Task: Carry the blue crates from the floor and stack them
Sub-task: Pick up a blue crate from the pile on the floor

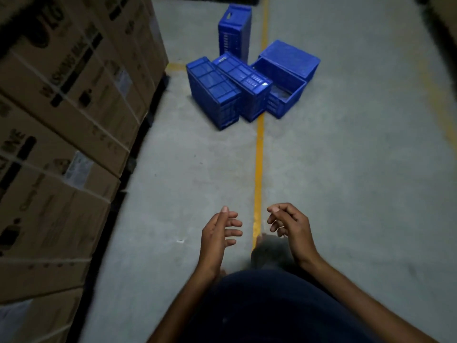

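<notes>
Both hands are held out low over the floor (346, 169) and hold nothing: the left hand (218, 235) has its fingers loosely spread, and the right hand (288, 226) has its fingers loosely curled, with a gap between the two. The blue crates (212, 92) sit bunched together on the floor well ahead of the hands, astride the yellow line (258, 174); one stands on end at the back, two lie tipped over side by side, and one sits open-side up to their right. Stacked boxes (61, 120) line the floor's left edge.
</notes>
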Demonstrator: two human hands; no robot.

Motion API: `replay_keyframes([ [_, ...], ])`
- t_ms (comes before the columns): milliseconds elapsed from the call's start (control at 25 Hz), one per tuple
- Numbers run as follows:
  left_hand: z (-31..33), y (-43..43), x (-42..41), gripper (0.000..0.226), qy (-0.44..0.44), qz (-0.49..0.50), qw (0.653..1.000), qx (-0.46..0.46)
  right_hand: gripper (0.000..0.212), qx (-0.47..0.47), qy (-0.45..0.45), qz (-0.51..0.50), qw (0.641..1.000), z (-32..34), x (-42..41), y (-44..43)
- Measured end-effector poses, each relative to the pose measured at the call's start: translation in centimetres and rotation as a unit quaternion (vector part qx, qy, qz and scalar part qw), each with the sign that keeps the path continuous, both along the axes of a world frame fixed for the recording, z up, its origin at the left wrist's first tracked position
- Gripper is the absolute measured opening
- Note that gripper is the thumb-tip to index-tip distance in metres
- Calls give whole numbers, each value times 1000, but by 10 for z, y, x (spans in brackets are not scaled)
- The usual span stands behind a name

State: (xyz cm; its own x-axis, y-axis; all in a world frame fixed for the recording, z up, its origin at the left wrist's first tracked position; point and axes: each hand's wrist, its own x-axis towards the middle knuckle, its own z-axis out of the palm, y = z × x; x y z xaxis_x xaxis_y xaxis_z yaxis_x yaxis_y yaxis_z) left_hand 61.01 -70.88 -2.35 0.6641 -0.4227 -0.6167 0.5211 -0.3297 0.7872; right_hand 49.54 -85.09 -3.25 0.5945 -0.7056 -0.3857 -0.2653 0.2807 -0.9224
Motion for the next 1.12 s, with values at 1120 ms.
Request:
replay_keyframes([
  [1120,-13,-432,522,20,-33,-16,999,24,24,194,-5,-109,975,-16,509,-429],
])
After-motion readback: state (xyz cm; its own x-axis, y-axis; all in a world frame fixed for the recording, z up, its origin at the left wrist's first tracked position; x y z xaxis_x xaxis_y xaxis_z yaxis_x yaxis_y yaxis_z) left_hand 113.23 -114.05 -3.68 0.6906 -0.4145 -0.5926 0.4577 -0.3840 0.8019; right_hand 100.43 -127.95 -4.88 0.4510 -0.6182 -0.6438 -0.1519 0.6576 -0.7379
